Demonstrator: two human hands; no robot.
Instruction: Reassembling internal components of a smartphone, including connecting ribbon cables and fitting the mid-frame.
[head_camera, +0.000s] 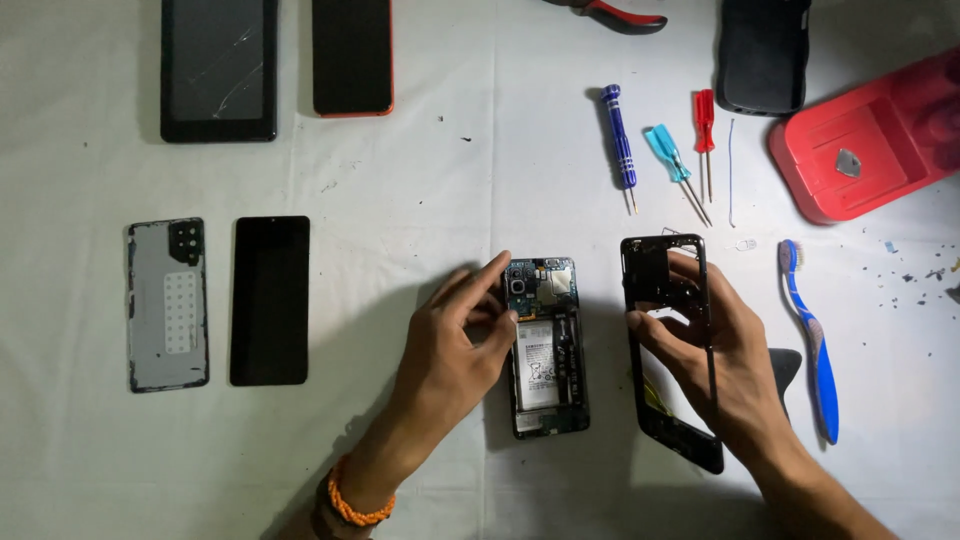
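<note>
Far left: we see a grey back cover (167, 305) and a black screen panel (270, 300) lying side by side on the white table (450, 170), with a cracked tablet (219, 68) and a red-edged phone (352, 56) above them.
Left hand: our left hand (455, 335), an orange bead bracelet (350, 505) at its wrist, pinches with its fingertips at the top left corner of the opened phone.
Opened phone: the opened phone (547, 347) lies flat at centre, battery and circuit board showing.
Right hand: our right hand (715, 350) grips the black midframe (668, 330), holding it tilted just right of the phone.
Right side: screwdrivers (622, 145), a blue toothbrush (812, 335) and a red tray (870, 135).
</note>
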